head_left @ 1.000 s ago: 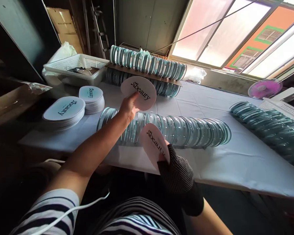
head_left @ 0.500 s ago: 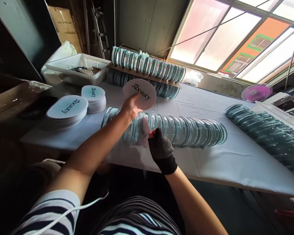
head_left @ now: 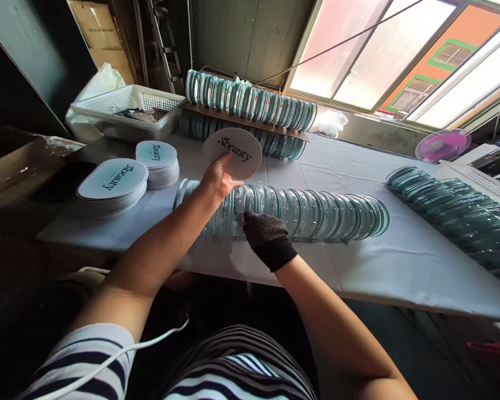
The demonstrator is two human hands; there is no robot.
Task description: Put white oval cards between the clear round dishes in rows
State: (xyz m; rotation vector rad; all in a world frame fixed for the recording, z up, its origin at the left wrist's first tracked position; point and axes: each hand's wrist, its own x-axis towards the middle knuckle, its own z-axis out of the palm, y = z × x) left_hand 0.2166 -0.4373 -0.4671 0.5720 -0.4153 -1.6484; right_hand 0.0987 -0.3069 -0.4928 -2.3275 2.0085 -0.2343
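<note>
My left hand holds a white round card printed "Sbeauty", its thumb on the face and the fingers partly beneath. The card is raised behind a long row of clear round plastic pieces with teal-looking rims, which stand on edge along the table. My right hand, in a black dotted glove with bare fingertips, is closed against the front of this row, left of its middle. What its fingertips pinch, if anything, is hidden. Dark lettering shows through the clear pieces beside them.
Two stacks of printed cards, a larger and a smaller, stand at the left. Behind them is a white basket with packets. More clear pieces lie in rows at the back and right. A pink fan stands at far right.
The card at my right fingertips has gone in among the clear pieces and barely shows. My right hand has moved slightly left and up. The left hand still holds its card.
</note>
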